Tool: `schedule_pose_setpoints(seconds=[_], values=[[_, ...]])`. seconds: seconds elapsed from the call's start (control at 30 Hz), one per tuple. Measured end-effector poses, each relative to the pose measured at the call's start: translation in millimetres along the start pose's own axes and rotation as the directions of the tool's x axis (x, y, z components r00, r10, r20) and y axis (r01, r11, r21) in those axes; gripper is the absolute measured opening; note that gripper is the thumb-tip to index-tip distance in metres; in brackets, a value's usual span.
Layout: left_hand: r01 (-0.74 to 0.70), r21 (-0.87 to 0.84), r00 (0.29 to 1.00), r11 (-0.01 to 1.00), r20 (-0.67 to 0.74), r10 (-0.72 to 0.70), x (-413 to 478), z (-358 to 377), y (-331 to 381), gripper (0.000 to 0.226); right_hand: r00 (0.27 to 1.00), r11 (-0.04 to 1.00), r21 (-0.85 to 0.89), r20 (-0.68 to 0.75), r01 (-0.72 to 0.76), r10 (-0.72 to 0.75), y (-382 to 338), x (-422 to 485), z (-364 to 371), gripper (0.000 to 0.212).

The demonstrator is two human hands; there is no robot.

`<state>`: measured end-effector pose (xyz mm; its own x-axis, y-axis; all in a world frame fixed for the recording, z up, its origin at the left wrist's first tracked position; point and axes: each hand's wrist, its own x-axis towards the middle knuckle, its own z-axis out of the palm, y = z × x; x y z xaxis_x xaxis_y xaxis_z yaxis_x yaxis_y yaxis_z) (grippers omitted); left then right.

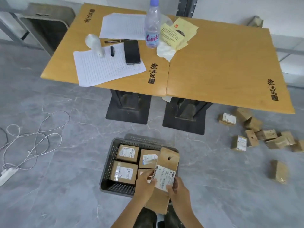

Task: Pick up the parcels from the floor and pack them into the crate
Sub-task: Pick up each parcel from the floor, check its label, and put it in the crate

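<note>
— What's the setting?
— A grey marbled tile floor [213, 170]. Two wooden tables [222, 63] stand butted together across the upper half of the frame, each stamped with dark Chinese characters.
— And the crate?
— A dark perforated plastic crate [105, 171] sits at lower centre with four packed parcels [124, 172] lying flat inside. Loose parcels [269, 139] are scattered on the floor at the right edge.
— Where's the one being packed?
— The held parcel [167, 162] is above the crate's right side. Its long axis runs from the bottom of the frame up toward the tables, and its far end is over the right rim. The left hand [144, 181] pinches its left edge and the right hand [178, 186] curls round its lower right edge. I'd judge it must go down and leftward, since bare crate bottom shows at the near left.
— Anything readable?
— The printed shipping labels are too blurred, and the handwritten codes on the packed ones are unclear. The water bottle [152, 30] shows pink lettering, roughly "Cunb".
</note>
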<state>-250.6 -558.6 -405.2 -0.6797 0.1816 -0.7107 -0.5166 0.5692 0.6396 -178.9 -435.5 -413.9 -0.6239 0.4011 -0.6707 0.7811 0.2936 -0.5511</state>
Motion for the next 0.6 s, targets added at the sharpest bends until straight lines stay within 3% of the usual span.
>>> schedule_pose_setpoints(seconds=[0.17,0.33,0.6], values=[[0.074,0.058,0.992,0.996,0.098,-0.08,90,41,-75,0.042,0.984,0.98,-0.092,-0.042,-0.177,0.174,61,84,54,0.029],[0.103,-0.016,0.976,0.995,0.193,-0.098,166,87,-144,0.04,0.978,0.972,-0.113,-0.065,-0.204,0.198,125,163,112,0.054],[0.106,-0.118,0.961,0.987,0.268,-0.071,266,150,-212,0.042,0.996,0.931,-0.354,-0.049,-0.093,0.08,190,235,159,0.069]])
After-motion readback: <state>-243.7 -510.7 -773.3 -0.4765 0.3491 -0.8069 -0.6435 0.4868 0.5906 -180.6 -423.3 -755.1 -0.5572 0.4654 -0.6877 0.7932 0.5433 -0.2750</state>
